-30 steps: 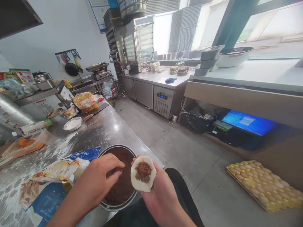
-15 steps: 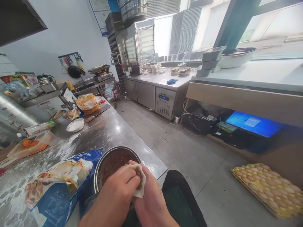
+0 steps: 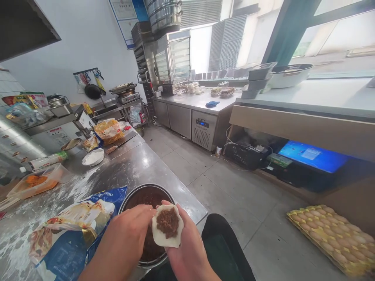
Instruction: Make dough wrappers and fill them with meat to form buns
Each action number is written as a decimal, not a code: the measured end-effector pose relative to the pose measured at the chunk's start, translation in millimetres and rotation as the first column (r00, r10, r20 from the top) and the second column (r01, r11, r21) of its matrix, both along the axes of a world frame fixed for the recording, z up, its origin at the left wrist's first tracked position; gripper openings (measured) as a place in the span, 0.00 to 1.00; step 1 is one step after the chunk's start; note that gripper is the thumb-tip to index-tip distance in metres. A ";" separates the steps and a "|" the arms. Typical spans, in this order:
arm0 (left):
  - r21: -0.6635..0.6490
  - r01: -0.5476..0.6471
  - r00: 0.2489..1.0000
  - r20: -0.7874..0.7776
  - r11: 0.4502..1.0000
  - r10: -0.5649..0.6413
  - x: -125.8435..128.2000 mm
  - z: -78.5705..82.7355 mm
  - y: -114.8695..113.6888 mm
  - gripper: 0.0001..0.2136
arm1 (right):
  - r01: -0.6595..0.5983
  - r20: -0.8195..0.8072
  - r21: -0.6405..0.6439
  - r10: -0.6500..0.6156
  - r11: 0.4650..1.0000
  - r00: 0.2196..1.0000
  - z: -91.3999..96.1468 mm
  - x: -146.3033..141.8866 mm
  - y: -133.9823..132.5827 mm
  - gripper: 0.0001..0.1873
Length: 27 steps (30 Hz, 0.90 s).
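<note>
A round, pale dough wrapper (image 3: 158,239) with a mound of brown filling (image 3: 168,223) in its middle lies tilted towards me. Cupped under and around its right side, my right hand (image 3: 189,238) holds it, thumb along the edge. My left hand (image 3: 129,230) is at the wrapper's left edge, fingers close together and curled, their tips partly hidden. Below both hands stands a round metal pot (image 3: 124,203) with dark brown filling inside. A blue printed bag (image 3: 67,242) lies just left of the pot on the steel table (image 3: 164,191).
Flour is smeared over the table's left part. Farther back are a bowl of white powder (image 3: 93,157), a plastic tub with orange food (image 3: 58,175) and a yellowish bag (image 3: 109,132). Trays of eggs (image 3: 331,234) sit at lower right. A steel counter (image 3: 181,117) stands beyond the floor.
My left fingers have moved left off the filling to the wrapper's edge. The wrapper has opened out and now shows its filling face-on, still in my right hand.
</note>
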State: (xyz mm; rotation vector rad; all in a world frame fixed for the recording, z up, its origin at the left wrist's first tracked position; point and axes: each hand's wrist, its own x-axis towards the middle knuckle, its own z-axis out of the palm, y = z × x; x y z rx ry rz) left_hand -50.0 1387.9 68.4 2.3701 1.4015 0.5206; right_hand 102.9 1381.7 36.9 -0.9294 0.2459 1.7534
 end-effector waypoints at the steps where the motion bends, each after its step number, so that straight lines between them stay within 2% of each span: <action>1: 0.019 0.026 1.000 -0.013 0.999 -0.026 4.2 -3.5 -1.2 0.16 | -0.003 -0.009 0.008 0.003 1.000 1.000 -0.7 -0.1 -0.4 0.20; 4: 0.050 0.102 0.994 -0.040 0.993 -0.100 16.3 -10.1 -4.7 0.10 | -0.020 -0.052 0.028 0.022 0.999 0.998 -4.1 -0.6 -1.8 0.17; 6: 0.054 0.117 0.993 -0.029 0.992 -0.115 18.3 -10.2 -5.5 0.10 | -0.025 -0.056 0.023 0.026 0.999 0.998 -5.6 -0.4 -2.3 0.16; 10: -0.001 0.003 0.998 0.060 1.000 -0.003 0.7 -6.9 -3.0 0.10 | -0.016 -0.025 0.016 0.017 1.000 1.000 -4.0 2.7 -2.3 0.20; 13: -0.048 -0.061 0.991 -0.123 0.997 0.054 -15.2 -7.8 -1.2 0.14 | -0.007 -0.010 0.018 0.007 1.000 1.000 -2.8 4.6 -2.4 0.24; 15: 0.015 -0.060 0.976 -0.207 0.998 0.062 -16.5 -7.5 -1.7 0.16 | -0.001 0.004 0.010 0.001 1.000 1.000 -3.8 4.2 -2.6 0.25; 16: 0.071 -0.052 0.978 -0.198 0.996 0.065 -13.5 -6.5 -2.4 0.16 | -0.002 0.008 0.006 0.002 1.000 1.000 -4.7 3.4 -2.8 0.26; 18: 0.184 0.000 0.995 -0.100 0.983 0.019 -1.3 -4.3 -4.0 0.15 | -0.005 0.004 0.003 0.005 1.000 1.000 -6.5 1.2 -3.5 0.27; 20: 0.276 0.085 0.996 -0.012 0.957 -0.085 14.7 -5.0 -5.5 0.16 | -0.011 -0.004 0.007 0.011 1.000 1.000 -7.3 -0.9 -4.5 0.28; 22: 0.321 0.144 0.987 0.026 0.936 -0.161 28.6 -11.0 -6.9 0.17 | -0.016 0.012 0.022 0.016 1.000 1.000 -7.1 -1.9 -5.6 0.29; 24: 0.345 0.163 0.982 0.032 0.924 -0.185 36.5 -20.2 -8.6 0.16 | -0.035 0.041 0.053 0.033 0.998 0.999 -6.6 -1.6 -6.5 0.31; 27: 0.371 0.168 0.981 0.030 0.913 -0.193 35.0 -28.5 -10.8 0.16 | -0.045 0.066 0.090 0.040 0.995 0.997 -6.4 -0.1 -6.1 0.31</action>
